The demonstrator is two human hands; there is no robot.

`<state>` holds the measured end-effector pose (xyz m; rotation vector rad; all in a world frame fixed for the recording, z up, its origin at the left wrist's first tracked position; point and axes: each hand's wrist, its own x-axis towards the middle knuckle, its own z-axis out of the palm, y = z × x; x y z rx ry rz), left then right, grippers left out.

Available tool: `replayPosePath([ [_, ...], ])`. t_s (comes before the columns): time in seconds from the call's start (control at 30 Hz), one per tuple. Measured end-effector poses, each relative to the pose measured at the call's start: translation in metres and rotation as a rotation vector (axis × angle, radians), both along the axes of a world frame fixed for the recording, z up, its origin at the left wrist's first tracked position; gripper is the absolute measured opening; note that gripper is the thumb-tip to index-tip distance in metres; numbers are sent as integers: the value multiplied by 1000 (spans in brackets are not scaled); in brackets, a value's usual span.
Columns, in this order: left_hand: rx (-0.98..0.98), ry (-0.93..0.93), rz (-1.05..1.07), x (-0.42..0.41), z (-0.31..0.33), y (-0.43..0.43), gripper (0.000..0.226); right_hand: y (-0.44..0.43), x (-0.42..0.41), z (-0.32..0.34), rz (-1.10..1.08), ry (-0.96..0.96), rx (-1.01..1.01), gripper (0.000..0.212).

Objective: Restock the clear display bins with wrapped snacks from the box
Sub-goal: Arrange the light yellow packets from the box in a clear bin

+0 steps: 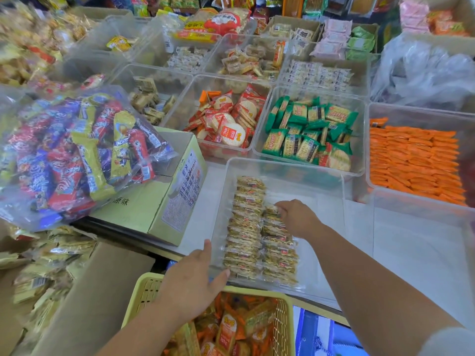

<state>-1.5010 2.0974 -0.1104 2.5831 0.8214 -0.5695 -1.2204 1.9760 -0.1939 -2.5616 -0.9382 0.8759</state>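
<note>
Two rows of snacks (246, 222) lie in the near clear bin (322, 224). The right hand (298, 217) seems to pinch one in the right row. The flat left hand (195, 277) touches the bin's near left corner.

Right hand (299, 217) hides its fingertips among wrapped snacks (246, 227).

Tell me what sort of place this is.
Most likely a snack shop's bulk display counter. Rows of clear bins hold sorted wrapped snacks, a cardboard box and a big bag of sweets sit beside them, and a yellow basket holds more packs.
</note>
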Motion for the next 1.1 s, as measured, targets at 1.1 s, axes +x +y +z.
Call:
replayPosePath([
  [1.1,142,-726,315,-224,63,89,38,85,-323,139,315,116,470,56],
])
